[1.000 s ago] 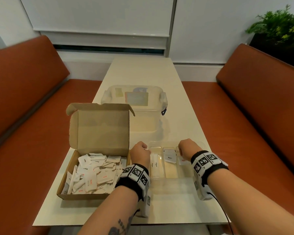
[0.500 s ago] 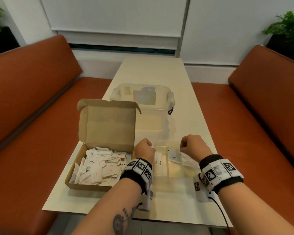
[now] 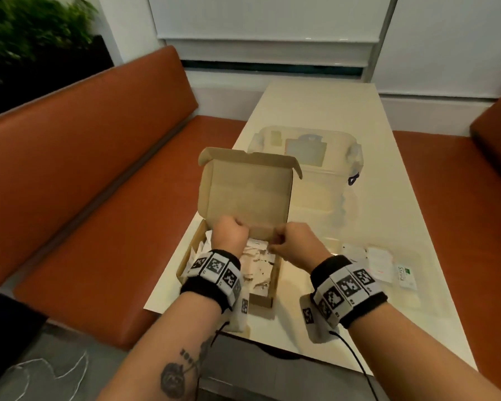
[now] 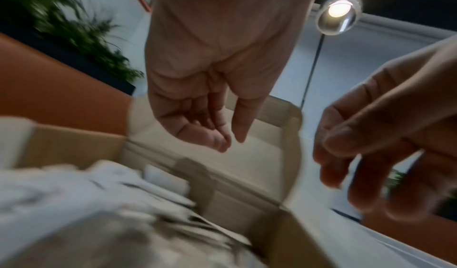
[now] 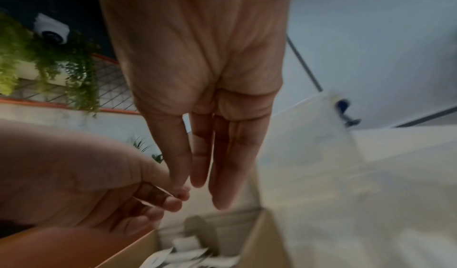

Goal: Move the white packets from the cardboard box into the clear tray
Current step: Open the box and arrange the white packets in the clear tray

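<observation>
The open cardboard box (image 3: 246,195) sits at the table's left edge with its lid upright and several white packets (image 3: 260,266) inside. My left hand (image 3: 231,231) hovers over the box's far left part. In the left wrist view my left hand (image 4: 232,143) has loosely curled fingers and holds nothing. My right hand (image 3: 287,241) is over the box's right wall. In the right wrist view my right hand (image 5: 197,184) points nearly straight fingers down, empty, above the packets (image 5: 188,256). To the right is the clear tray (image 3: 409,299), holding white packets (image 3: 381,263).
A clear lidded storage bin (image 3: 307,151) stands just behind the box. A green-printed packet (image 3: 406,276) lies at the tray's right end. Orange bench seats (image 3: 99,227) flank the table. The table's near edge is just under my wrists.
Both hands have left the clear tray and moved left to above the cardboard box. Packets now lie in the tray. The head view has swung left.
</observation>
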{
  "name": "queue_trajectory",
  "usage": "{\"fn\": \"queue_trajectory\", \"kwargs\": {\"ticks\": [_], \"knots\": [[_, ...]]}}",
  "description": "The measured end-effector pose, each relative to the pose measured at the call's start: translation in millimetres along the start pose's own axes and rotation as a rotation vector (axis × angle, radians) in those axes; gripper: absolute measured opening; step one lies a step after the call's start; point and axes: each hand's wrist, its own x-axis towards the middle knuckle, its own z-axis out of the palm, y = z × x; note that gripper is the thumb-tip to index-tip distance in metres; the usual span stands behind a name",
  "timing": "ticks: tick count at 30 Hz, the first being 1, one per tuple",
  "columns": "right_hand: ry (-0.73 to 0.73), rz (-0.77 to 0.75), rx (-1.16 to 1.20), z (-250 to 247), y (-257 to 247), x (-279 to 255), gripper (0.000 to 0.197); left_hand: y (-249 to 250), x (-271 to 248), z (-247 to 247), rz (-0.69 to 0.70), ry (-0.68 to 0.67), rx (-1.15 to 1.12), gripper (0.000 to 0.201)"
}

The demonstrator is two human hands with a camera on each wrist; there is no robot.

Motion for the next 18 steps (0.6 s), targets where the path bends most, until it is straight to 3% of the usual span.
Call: {"fn": "queue_trajectory", "kwargs": {"ticks": [5,9,11,18], "knots": [[-0.141,0.052,-0.094,43.0,-40.4,28.0,0.034,-40.9,31.7,-33.5,-0.097,0.106,0.066,0.018],[-0.267,0.188,-0.239,59.1,-51.1,41.5,0.051,-61.2,44.5,-36.6,-0.107,0.171,0.121,0.021],[-0.289,0.242,-0.258,64.1,-50.8,43.7,0.058,-67.3,50.1,-35.8,-0.126,0.153,0.149,0.027],[-0.272,0.361,-0.205,76.7,-52.4,49.5,0.081,-75.3,65.7,-38.1,-0.149,0.028,0.289,0.015]]}}
